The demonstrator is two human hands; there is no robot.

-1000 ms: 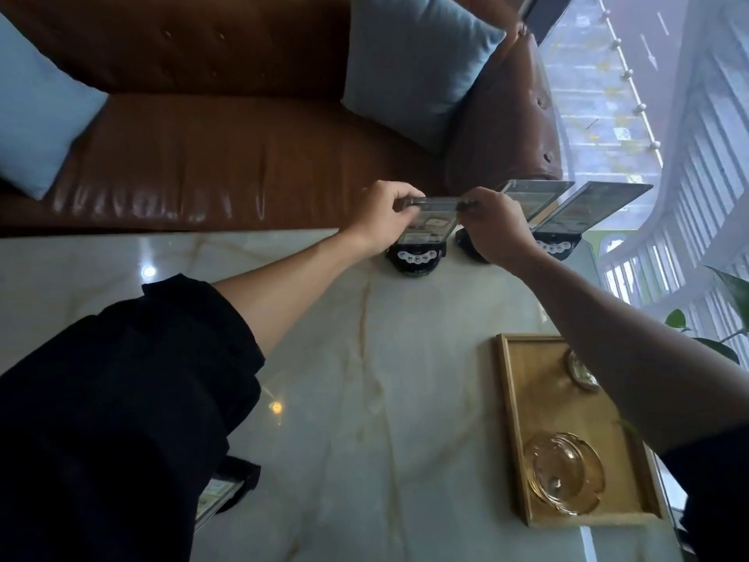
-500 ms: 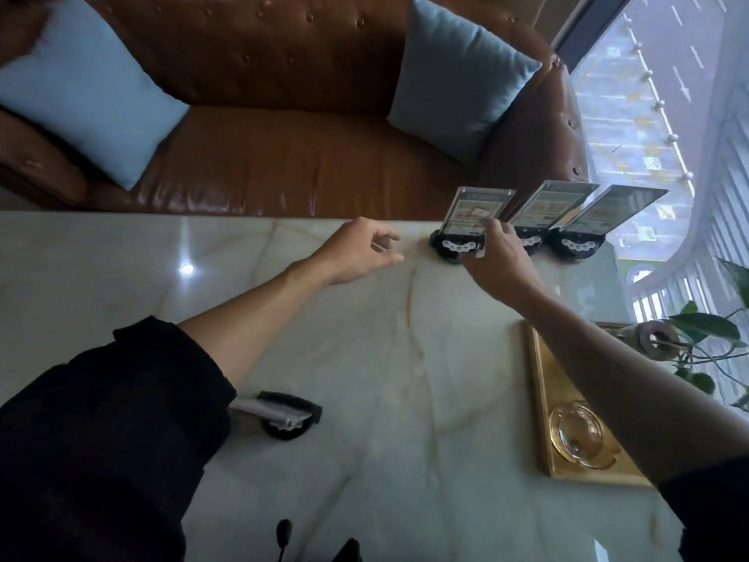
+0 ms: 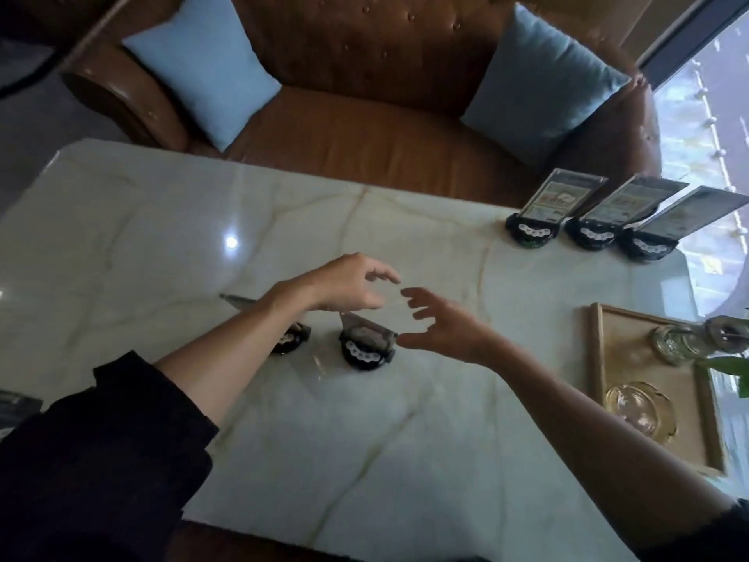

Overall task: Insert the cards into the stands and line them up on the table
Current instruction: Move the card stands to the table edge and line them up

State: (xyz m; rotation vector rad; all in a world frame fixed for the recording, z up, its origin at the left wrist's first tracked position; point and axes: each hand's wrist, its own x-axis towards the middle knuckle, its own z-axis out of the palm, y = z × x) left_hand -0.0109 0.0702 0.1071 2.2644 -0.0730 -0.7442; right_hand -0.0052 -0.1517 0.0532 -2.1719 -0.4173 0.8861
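Note:
Three black round stands with upright cards stand in a row at the far right edge of the marble table [image 3: 162, 221]: the left one [image 3: 531, 231], the middle one [image 3: 593, 237] and the right one [image 3: 648, 247]. Nearer the middle, a black stand [image 3: 364, 350] holds a card that leans over. Another stand [image 3: 289, 340] sits partly hidden under my left forearm, with a card edge [image 3: 239, 300] sticking out to its left. My left hand [image 3: 352, 288] hovers open above these two. My right hand [image 3: 446, 324] is open just right of the nearer stand, fingers spread, holding nothing.
A wooden tray [image 3: 600, 358] with a glass ashtray [image 3: 640, 409] and a glass jar [image 3: 675, 342] lies at the right. A brown leather sofa [image 3: 364, 131] with two blue cushions runs along the table's far side. A plant leaf [image 3: 729, 365] overhangs the tray.
Both hands have left the third upright card at the far row and drawn back toward the two stands in the middle of the table. The view has swung left and down.

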